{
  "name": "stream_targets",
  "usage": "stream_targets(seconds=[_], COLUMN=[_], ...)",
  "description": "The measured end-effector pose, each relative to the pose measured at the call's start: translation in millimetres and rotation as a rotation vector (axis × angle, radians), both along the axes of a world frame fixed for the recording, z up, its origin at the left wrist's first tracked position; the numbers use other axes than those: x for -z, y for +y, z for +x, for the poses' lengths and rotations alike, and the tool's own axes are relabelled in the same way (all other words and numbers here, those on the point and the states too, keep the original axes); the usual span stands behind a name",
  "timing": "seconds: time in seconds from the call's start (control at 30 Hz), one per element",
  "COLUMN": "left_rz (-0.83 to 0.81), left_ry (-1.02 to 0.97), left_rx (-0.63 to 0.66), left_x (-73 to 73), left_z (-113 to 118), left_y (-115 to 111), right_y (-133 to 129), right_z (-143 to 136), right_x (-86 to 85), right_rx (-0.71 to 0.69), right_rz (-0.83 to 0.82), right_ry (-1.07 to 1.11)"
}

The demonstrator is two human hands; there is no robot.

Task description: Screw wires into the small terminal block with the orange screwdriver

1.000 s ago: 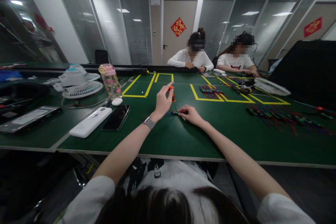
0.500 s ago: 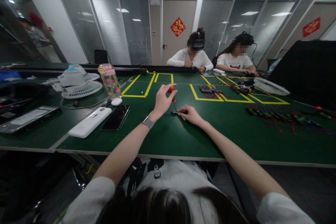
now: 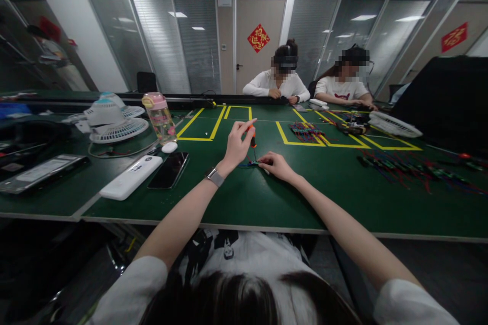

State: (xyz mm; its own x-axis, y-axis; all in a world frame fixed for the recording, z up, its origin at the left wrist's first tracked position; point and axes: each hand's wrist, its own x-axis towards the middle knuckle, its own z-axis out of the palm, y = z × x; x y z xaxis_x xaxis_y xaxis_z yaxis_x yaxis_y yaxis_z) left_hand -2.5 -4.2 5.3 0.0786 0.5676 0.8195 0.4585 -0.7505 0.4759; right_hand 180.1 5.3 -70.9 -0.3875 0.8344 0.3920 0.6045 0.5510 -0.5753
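Note:
My left hand (image 3: 238,143) grips an orange and black screwdriver (image 3: 252,138) by its handle, the shaft pointing down. The tip meets a small green circuit board (image 3: 254,163) with thin wires, lying on the green table (image 3: 244,203). My right hand (image 3: 275,165) pinches the right side of this board between thumb and fingers, low over the table top. Its fingertips partly cover the board.
Left lie a black phone (image 3: 168,170), a white device (image 3: 131,177), a pink-lidded bottle (image 3: 160,117) and a white fan (image 3: 118,129). Wired boards (image 3: 305,132) and more wired boards (image 3: 412,170) lie right. Two people sit across the table.
My left hand has shifted slightly on the screwdriver, which now stands more upright. My right hand and the board have not visibly moved. A person at the far left has changed posture.

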Motion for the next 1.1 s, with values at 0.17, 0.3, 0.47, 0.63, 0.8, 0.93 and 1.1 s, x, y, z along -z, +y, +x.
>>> stream_targets(seconds=[0.17, 0.3, 0.47, 0.63, 0.8, 0.93, 1.1], left_rz=[0.024, 0.056, 0.023, 0.046, 0.068, 0.065, 0.027], left_ry=[0.026, 0.017, 0.024, 0.055, 0.087, 0.053, 0.025], left_rx=[0.043, -0.05, 0.008, -0.047, -0.047, 0.015, -0.041], left_x=[0.4, 1.6, 0.7, 3.1, 4.8, 4.6, 3.8], left_z=[0.4, 0.3, -0.7, -0.4, 1.0, 1.1, -0.4], left_y=[0.7, -0.7, -0.8, -1.1, -1.7, -1.0, -0.3], right_y=[0.0, 0.0, 0.1, -0.6, -1.5, -1.3, -0.5], right_z=[0.1, -0.1, 0.0, -0.5, -1.7, -1.8, -1.1], right_x=[0.1, 0.2, 0.1, -0.7, -1.4, -1.0, 0.2], right_rx=[-0.002, 0.006, 0.001, 0.005, 0.01, 0.017, 0.011], right_rz=[0.004, -0.001, 0.005, 0.005, 0.002, 0.0, 0.002], right_ry=[0.004, 0.003, -0.011, -0.006, -0.006, -0.001, -0.004])
